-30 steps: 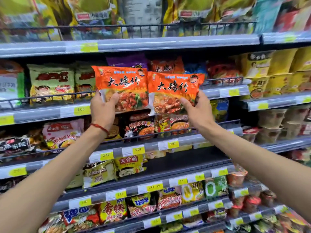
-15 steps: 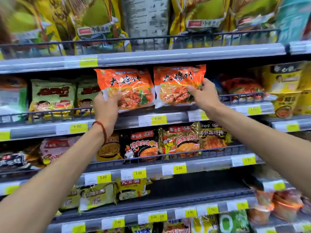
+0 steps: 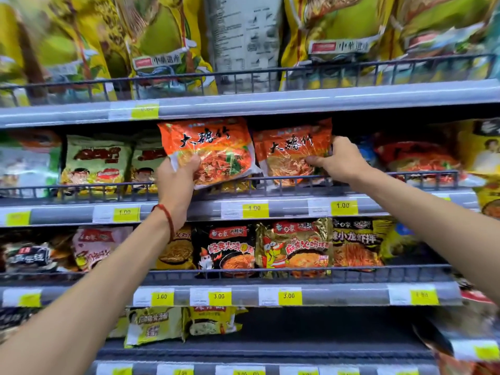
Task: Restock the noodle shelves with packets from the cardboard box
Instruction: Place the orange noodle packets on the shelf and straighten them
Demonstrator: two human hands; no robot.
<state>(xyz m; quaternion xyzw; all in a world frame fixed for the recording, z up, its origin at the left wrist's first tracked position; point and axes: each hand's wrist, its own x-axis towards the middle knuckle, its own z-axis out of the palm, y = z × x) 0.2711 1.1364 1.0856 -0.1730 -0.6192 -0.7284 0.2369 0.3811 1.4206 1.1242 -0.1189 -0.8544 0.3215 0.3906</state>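
Head view: two orange packs go up to one shelf [image 3: 270, 209].
Left hand [image 3: 176, 182]: fingers pinch left pack [image 3: 211, 147] low, still out in front of rail [image 3: 351, 175].
Right hand [image 3: 341, 161]: fingers grip right pack [image 3: 289, 152], pushing it in behind rail.
Box: not seen.

Two orange packets [image 3: 208, 147] [image 3: 292, 152], black lettering; pale green packets [image 3: 94, 163] at nine o'clock; yellow price tags [image 3: 255, 209]; red wrist cord [image 3: 166, 216].
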